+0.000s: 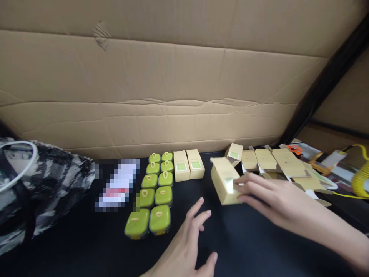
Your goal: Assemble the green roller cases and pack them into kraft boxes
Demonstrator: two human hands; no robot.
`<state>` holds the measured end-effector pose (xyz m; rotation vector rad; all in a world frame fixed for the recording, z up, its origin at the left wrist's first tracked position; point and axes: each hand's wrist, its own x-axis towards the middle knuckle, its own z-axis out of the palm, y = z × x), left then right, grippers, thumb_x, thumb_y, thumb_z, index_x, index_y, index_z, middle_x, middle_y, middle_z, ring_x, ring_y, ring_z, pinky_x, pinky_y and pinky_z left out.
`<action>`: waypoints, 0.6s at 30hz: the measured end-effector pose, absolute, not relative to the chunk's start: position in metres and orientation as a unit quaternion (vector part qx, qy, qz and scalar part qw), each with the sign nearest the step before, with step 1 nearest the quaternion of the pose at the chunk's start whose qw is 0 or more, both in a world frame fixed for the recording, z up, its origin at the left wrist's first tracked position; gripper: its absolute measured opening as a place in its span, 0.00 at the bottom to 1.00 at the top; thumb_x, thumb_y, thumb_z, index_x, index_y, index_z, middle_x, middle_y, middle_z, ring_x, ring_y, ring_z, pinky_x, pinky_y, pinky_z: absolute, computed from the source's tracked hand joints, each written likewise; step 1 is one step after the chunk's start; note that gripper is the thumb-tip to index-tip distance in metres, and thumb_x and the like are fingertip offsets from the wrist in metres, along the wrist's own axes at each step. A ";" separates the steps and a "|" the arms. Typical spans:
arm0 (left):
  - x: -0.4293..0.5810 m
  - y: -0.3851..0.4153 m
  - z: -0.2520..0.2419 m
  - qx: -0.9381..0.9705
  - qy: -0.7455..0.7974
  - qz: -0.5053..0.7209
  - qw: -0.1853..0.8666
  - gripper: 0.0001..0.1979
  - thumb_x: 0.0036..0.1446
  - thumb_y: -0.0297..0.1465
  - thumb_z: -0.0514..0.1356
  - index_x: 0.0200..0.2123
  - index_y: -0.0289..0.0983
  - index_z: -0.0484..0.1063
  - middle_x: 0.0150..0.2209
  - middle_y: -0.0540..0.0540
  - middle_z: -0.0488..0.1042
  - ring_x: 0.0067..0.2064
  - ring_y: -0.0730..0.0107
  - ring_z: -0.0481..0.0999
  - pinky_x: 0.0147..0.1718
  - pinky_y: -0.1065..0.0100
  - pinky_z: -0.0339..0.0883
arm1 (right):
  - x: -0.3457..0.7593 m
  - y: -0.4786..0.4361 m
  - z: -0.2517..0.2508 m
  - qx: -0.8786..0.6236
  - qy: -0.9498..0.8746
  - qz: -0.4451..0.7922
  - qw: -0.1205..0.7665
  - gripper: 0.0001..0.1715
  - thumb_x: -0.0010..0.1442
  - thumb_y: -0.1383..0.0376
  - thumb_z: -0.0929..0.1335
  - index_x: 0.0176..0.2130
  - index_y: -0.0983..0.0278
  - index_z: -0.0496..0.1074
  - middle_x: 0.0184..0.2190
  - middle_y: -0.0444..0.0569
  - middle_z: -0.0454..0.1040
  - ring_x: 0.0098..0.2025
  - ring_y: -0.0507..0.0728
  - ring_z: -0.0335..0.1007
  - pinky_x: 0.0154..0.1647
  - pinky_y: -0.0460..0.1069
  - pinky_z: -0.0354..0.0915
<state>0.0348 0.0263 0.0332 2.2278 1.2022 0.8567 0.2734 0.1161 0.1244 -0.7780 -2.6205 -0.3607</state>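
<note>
My right hand [268, 194] reaches in from the right and its fingers rest on the end of a small yellow cardboard box [223, 179] that lies tilted on the black table. My left hand [188, 240] hovers open near the front, fingers spread, holding nothing, just right of two rows of green cases [154, 190]. Two closed yellow boxes [188, 164] stand side by side behind the cases. Another small yellow box [234, 152] sits behind the one I touch. Flattened yellow box blanks [276, 161] lie spread to the right.
A large corrugated cardboard sheet [173, 77] walls off the back. A black and white patterned bag [43, 184] with a white cord lies at the left. A blurred-out item [118, 184] lies beside the green cases. A yellow coiled cable [361, 177] sits at the far right.
</note>
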 end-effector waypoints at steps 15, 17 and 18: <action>0.034 0.028 0.045 0.819 0.468 0.216 0.253 0.26 0.48 0.22 0.58 0.52 0.38 0.59 0.65 0.31 0.49 0.60 0.50 0.65 0.53 0.53 0.68 | 0.226 0.191 0.083 -0.310 -0.924 -0.176 0.141 0.05 0.63 0.72 0.63 0.41 0.69 0.66 0.42 0.53 0.70 0.34 0.55 0.72 0.34 0.51 0.68; 0.034 0.027 0.044 0.821 0.467 0.213 0.251 0.26 0.48 0.22 0.58 0.52 0.36 0.60 0.65 0.30 0.49 0.60 0.49 0.65 0.54 0.52 0.67 | 0.225 0.192 0.080 -0.323 -0.920 -0.167 0.147 0.06 0.63 0.70 0.64 0.42 0.69 0.66 0.43 0.51 0.70 0.35 0.53 0.71 0.33 0.50 0.69; 0.034 0.027 0.043 0.822 0.467 0.211 0.249 0.26 0.48 0.22 0.58 0.52 0.36 0.60 0.65 0.30 0.49 0.60 0.49 0.65 0.54 0.52 0.67 | 0.225 0.193 0.079 -0.331 -0.917 -0.163 0.151 0.06 0.63 0.70 0.64 0.43 0.68 0.66 0.43 0.50 0.70 0.35 0.53 0.71 0.34 0.49 0.69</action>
